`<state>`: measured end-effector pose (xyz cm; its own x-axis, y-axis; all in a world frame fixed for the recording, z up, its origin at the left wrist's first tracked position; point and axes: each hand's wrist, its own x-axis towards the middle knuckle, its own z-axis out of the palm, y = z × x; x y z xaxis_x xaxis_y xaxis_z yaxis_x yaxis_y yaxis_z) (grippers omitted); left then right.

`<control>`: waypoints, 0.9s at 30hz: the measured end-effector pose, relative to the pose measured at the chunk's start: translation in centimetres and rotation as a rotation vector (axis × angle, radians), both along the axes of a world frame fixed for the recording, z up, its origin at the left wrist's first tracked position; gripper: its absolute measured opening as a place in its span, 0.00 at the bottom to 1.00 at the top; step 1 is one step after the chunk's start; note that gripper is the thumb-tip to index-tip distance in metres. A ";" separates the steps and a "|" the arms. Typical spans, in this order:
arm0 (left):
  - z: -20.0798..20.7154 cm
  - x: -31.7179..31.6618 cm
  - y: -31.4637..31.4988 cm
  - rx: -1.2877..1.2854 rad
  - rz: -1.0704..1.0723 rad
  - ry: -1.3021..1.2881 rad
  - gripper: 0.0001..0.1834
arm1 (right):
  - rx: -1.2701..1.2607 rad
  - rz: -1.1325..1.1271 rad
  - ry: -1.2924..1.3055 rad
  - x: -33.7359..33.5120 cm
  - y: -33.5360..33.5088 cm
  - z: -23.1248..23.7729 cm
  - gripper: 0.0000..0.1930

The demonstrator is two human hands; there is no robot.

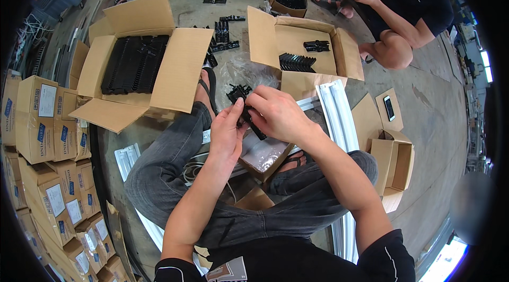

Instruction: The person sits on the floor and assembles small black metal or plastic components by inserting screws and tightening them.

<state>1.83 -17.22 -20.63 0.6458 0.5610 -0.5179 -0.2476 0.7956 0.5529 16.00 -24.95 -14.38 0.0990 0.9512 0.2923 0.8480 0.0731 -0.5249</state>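
Roughly, largest first, every place told from the open carton straight ahead:

Floor (pixel 424 139): bare concrete that carries everything; the person sits low on it, knees bent, so both cartons stay in arm's reach.
Full carton (pixel 140 64): to the left of the open carton, flaps spread wide, packed with tight rows of black parts, probably so they lift out easily.
Open carton (pixel 305 51): flaps up, only one short row and one single black piece inside.
Sealed boxes (pixel 47 165): far left of the open carton and nearer the person, stacked in columns, out of the way.
Co-worker: beyond the open carton to the right, crouched, hands on a small dark object.
Left hand (pixel 228 131): nearer the person than the open carton, fingers clamped on the black plastic part (pixel 245 104), steadying it from below.
Right hand (pixel 275 112): just beside the left, fingers pinched shut on the same part from above, as though pressing pieces together.
Phone (pixel 389 108): right of the open carton, lying flat on a loose cardboard flap, off the concrete.
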 end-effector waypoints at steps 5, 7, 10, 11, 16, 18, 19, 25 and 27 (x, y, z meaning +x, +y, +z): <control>-0.3 -0.2 0.2 -0.011 -0.031 -0.011 0.10 | -0.145 -0.005 -0.141 0.2 -0.3 0.3 0.08; 0.5 -0.1 0.2 -0.018 0.013 -0.012 0.10 | -0.078 -0.035 -0.069 -0.3 -0.2 0.9 0.09; 1.4 0.2 0.0 -0.012 0.018 0.012 0.10 | 0.070 -0.001 -0.005 -0.5 0.1 0.3 0.10; 1.0 0.1 0.0 -0.011 0.015 0.010 0.10 | 0.071 -0.003 -0.007 -0.5 0.1 0.1 0.10; -0.1 -0.6 0.4 -0.010 -0.023 0.004 0.10 | -0.144 -0.037 -0.160 -0.2 -0.1 -0.4 0.08; 1.3 0.1 0.1 -0.016 -0.001 0.008 0.10 | -0.021 -0.039 -0.079 -0.4 0.1 0.4 0.09; 1.7 0.4 0.0 -0.020 0.025 0.013 0.10 | 0.103 -0.038 0.002 -0.4 0.2 0.7 0.10; -0.4 -0.4 0.2 -0.010 -0.020 -0.003 0.12 | -0.060 -0.045 -0.150 -0.3 0.1 -0.4 0.09; 1.0 0.1 0.1 -0.016 -0.003 -0.001 0.10 | -0.013 -0.038 -0.106 -0.3 0.0 0.5 0.09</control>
<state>1.88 -17.16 -19.63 0.6481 0.5503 -0.5264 -0.2453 0.8052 0.5398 15.67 -24.99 -13.91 0.1042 0.9512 0.2905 0.9010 0.0334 -0.4325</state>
